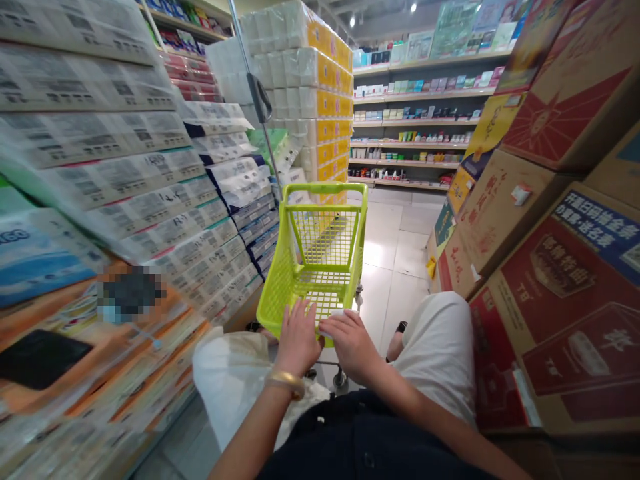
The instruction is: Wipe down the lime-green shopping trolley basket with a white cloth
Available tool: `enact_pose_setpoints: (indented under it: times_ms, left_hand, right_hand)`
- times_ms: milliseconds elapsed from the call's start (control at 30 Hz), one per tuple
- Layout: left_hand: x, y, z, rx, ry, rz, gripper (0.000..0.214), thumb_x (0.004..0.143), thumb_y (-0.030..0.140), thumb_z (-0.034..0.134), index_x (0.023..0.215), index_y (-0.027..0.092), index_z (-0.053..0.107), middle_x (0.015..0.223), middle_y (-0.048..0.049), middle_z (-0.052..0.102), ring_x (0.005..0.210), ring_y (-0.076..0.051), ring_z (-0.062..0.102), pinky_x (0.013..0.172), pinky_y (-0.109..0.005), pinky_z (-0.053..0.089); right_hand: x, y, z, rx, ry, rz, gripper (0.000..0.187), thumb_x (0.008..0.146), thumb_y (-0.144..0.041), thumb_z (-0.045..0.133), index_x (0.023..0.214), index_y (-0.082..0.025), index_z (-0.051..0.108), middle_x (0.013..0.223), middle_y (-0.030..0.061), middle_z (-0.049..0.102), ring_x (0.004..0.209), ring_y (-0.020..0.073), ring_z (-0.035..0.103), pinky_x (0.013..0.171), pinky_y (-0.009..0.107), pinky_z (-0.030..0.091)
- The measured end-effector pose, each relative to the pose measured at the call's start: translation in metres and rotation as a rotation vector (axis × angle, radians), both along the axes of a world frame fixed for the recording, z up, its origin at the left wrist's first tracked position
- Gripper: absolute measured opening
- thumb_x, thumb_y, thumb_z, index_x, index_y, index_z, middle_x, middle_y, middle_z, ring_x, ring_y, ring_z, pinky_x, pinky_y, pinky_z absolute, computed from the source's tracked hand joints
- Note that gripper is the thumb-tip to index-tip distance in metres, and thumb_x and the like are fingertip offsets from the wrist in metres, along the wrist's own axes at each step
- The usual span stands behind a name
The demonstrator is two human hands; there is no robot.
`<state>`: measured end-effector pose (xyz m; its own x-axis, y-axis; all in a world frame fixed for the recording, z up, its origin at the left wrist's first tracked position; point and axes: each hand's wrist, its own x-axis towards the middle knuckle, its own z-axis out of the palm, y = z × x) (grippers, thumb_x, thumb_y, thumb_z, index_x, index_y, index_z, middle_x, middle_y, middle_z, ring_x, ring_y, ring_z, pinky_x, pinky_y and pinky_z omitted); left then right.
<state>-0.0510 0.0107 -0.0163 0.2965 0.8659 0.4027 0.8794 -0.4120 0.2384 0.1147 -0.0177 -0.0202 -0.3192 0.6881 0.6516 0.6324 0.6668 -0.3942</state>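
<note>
A small lime-green shopping cart [273, 300] with a latticed plastic basket stands between my knees, and no goods show inside it. My left hand [299, 339], with a gold bangle at the wrist, is closed over the near rim of the basket. Its fingers point forward over the edge. Close beside it, my right hand [351, 341] is bent over the same rim, fingers together. A small whitish patch shows at its fingertips, and I cannot make out what it is. The undersides of both hands are hidden.
Wrapped tissue packs [150, 163] are stacked at left, by a dark tablet-like object [44, 359] on an orange surface. Cardboard boxes [565, 300] crowd the right. A pale tiled floor [395, 247] leads to stocked shelves [420, 123]. A metal pole [270, 150] rises beyond the cart.
</note>
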Motion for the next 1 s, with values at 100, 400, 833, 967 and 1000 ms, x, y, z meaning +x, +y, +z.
enact_pose_setpoints:
  times_ms: [100,400,833,967,1000]
  left_hand:
    - [0.021,-0.016,0.004,-0.05,-0.029,-0.038,0.044,0.068,0.019,0.065,0.111,0.022,0.059,0.118,-0.0114,0.066,0.122,-0.033,0.055,0.113,-0.058,0.029]
    - [0.032,-0.036,0.016,-0.044,-0.053,-0.08,0.014,0.074,0.031,0.067,0.075,0.021,0.058,0.076,-0.0031,0.067,0.082,-0.025,0.062,0.096,-0.049,0.037]
    - [0.015,-0.047,0.011,0.119,-0.163,-0.106,0.022,0.071,0.036,0.071,0.068,0.021,0.055,0.073,0.0002,0.067,0.086,-0.022,0.063,0.095,-0.044,0.033]
    - [0.012,-0.045,0.009,0.185,-0.158,-0.08,0.028,0.071,0.038,0.071,0.061,0.021,0.052,0.062,0.002,0.062,0.077,-0.02,0.061,0.088,-0.041,0.034]
    - [0.011,-0.044,0.008,0.209,-0.154,-0.08,0.028,0.072,0.039,0.071,0.061,0.021,0.053,0.061,0.0021,0.061,0.075,-0.02,0.061,0.087,-0.04,0.034]
  right_hand:
    - [0.011,-0.003,0.004,0.003,-0.005,0.101,0.039,0.087,-0.007,0.046,0.115,-0.027,0.066,0.111,0.002,0.074,0.112,0.0155,0.064,0.117,0.04,0.029]
    - [0.046,0.02,0.009,-0.006,0.034,0.05,0.042,0.087,-0.005,0.04,0.114,-0.024,0.067,0.113,0.0049,0.074,0.124,0.018,0.059,0.117,0.048,0.031]
    - [0.055,0.03,0.014,0.026,-0.042,0.193,0.036,0.091,-0.006,0.04,0.111,-0.023,0.065,0.115,0.0051,0.073,0.125,0.0167,0.058,0.114,0.045,0.035]
    - [0.04,0.027,0.012,0.037,0.006,0.103,0.035,0.088,-0.005,0.043,0.109,-0.022,0.065,0.11,0.0058,0.074,0.122,0.0203,0.06,0.113,0.048,0.035]
    - [0.035,0.02,0.011,0.044,0.006,0.121,0.035,0.087,-0.005,0.043,0.107,-0.022,0.065,0.109,0.0052,0.074,0.121,0.0203,0.06,0.114,0.048,0.034]
